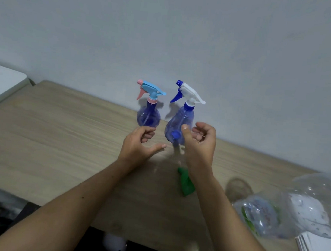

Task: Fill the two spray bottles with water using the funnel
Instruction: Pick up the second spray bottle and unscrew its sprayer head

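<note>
Wood-grain desk (52, 137) against a plain grey wall, both spray bottles upright near the back edge: pink-trigger bottle (149, 114) and white-trigger bottle (180, 120), caps still on. Left hand (139, 145) and right hand (200, 143) hover in front, loosely curled, holding nothing. Green funnel (186, 182) lies under the right wrist. Bottles look like thin, light plastic, probably tippy; grip the neck to unscrew.
</note>
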`<action>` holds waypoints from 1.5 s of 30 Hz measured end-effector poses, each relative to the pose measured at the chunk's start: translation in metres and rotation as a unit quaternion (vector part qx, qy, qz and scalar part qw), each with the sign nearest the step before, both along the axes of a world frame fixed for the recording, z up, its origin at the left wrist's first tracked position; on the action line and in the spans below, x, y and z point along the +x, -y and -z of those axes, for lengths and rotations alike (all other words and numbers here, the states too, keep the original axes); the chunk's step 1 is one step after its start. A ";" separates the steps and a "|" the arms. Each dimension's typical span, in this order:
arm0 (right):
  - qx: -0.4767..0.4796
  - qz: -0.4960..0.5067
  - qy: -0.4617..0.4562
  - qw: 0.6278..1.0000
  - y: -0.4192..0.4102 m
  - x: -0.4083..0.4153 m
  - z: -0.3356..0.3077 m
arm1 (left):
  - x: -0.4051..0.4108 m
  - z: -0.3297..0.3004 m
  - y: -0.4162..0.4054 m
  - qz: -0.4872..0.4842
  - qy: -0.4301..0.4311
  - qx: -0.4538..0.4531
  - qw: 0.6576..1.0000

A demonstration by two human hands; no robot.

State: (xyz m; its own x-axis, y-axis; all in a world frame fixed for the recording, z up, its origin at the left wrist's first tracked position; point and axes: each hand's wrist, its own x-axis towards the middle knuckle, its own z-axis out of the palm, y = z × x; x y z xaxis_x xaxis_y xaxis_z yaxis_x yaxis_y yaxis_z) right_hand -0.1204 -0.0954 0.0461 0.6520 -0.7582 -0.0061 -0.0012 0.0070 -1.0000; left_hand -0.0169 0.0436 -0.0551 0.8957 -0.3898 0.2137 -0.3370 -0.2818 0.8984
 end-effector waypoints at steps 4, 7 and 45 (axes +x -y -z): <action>-0.019 -0.077 -0.029 0.996 -0.026 0.013 0.005 | 0.020 -0.008 -0.023 -0.051 -0.010 0.024 0.998; -0.033 -0.128 -0.013 0.991 -0.034 0.038 0.004 | 0.037 -0.011 -0.027 -0.076 0.006 0.021 0.997; -0.007 -0.176 -0.011 0.984 -0.062 -0.035 -0.020 | -0.092 -0.025 -0.068 0.026 -0.057 -0.052 0.997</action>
